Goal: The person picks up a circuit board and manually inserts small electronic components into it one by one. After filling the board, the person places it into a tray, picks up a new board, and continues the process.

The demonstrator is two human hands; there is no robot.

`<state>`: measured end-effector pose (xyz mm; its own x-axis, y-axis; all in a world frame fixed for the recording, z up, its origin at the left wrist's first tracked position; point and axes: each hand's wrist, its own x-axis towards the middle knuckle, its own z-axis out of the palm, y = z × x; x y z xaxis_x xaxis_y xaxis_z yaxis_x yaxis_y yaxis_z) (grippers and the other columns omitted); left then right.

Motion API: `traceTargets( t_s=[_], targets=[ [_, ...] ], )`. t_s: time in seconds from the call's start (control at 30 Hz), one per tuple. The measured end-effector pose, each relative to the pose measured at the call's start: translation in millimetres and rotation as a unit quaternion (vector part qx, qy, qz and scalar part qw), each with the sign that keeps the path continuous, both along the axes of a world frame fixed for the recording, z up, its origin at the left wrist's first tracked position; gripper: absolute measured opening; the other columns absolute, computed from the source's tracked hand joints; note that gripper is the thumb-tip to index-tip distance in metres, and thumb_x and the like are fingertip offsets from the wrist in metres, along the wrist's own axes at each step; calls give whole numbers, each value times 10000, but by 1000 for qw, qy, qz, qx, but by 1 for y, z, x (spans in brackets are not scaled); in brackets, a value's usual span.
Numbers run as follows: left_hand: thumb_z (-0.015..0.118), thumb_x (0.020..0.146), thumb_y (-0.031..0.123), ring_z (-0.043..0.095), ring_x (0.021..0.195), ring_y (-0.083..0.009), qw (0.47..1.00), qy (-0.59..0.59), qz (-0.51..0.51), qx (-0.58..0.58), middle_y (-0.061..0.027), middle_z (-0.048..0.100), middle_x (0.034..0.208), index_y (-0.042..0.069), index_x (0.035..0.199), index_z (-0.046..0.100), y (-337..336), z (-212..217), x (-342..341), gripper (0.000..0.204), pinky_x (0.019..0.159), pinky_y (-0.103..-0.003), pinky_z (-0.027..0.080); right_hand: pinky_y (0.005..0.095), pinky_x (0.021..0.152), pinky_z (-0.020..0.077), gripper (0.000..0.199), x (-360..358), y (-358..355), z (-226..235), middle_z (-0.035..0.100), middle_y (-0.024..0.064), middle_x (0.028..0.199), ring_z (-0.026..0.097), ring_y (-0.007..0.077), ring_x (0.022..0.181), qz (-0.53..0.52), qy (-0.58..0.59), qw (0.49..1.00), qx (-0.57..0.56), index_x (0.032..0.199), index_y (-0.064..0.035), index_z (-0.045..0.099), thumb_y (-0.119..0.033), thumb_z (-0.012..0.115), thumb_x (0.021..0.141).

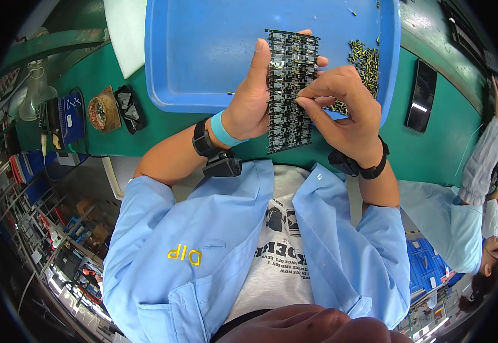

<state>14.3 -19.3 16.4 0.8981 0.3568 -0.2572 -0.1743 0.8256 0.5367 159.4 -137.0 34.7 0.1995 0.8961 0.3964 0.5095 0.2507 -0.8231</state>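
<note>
A long black circuit board panel point(288, 77), crowded with rows of small parts, is held upright over the near edge of a blue tray point(214, 51). My left hand point(248, 108) grips it from the left, thumb along the edge and fingertips showing behind the far side. Against the panel's middle, my right hand point(349, 111) has thumb and forefinger pinched together; whatever is between them is too small to make out. Many small black-and-gold cylindrical components point(366, 66) lie heaped at the tray's right side, partly hidden by my right hand. Both wrists wear black straps with small devices.
On the green table point(397, 146), a black phone point(421, 96) lies right of the tray. To the left are a round container point(101, 110), a black holder point(129, 108), a blue box point(73, 120) and a glass flask point(34, 91). Another person's sleeve point(483, 163) reaches in at right.
</note>
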Motion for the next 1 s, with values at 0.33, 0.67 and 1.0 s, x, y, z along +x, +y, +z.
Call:
traceTargets(
  t_s=[0.33,0.67,1.0],
  targets=[
    [216,1055,757,621,1289,-262,998,26,3,61,-137,577,1478,158,1652,293,-2,3,-2,849,1095,-431,534,387,777,476,283,-6,4,6,697,67,905,667,282,888,0,-162,985,65,1003,-58,750,8,868,755],
    [231,1052,762,652,1226,-264,990,-35,2,-137,-132,633,1388,153,1571,420,9,-9,-2,822,1039,-406,583,403,816,470,324,4,4,4,675,35,979,654,271,968,2,-251,966,67,1065,-78,789,-60,862,749],
    [266,1053,755,636,1262,-298,979,-58,-8,-193,-141,625,1403,162,1571,428,14,-13,-2,804,1078,-488,562,381,783,485,248,11,7,1,653,48,978,627,255,909,-22,-91,995,26,1041,-51,758,-27,815,801]
  ],
)
